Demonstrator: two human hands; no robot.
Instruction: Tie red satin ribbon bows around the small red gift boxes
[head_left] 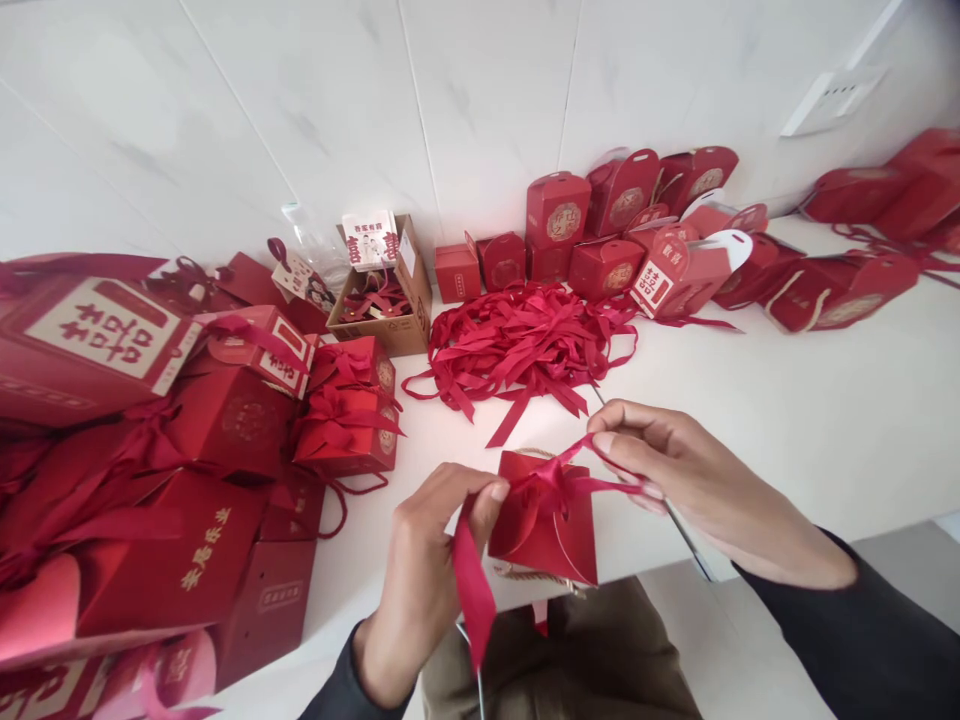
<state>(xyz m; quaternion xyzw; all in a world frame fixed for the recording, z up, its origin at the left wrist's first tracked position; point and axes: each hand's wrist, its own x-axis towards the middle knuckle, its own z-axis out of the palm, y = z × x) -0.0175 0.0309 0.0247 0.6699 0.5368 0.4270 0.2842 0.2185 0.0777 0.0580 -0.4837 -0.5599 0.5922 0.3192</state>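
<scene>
A small red gift box [525,545] stands at the table's near edge, its flaps folded together on top and a twisted cord along its side. Over its top lies a red satin ribbon [555,485] knotted in the middle. My left hand [439,560] pinches one end of the ribbon between thumb and fingertips, with a loose tail hanging down. My right hand [675,475] grips the ribbon on the other side, thumb pressed against the curled fingers. A thin dark rod shows beside the right hand; what it belongs to is hidden.
Behind the box lies a heap of cut red ribbons [525,340]. A cardboard box [382,325] stands by the wall. Red gift boxes with bows [217,530] are stacked at the left. Several more red boxes [622,265] line the wall. A wall socket [832,100] is at upper right.
</scene>
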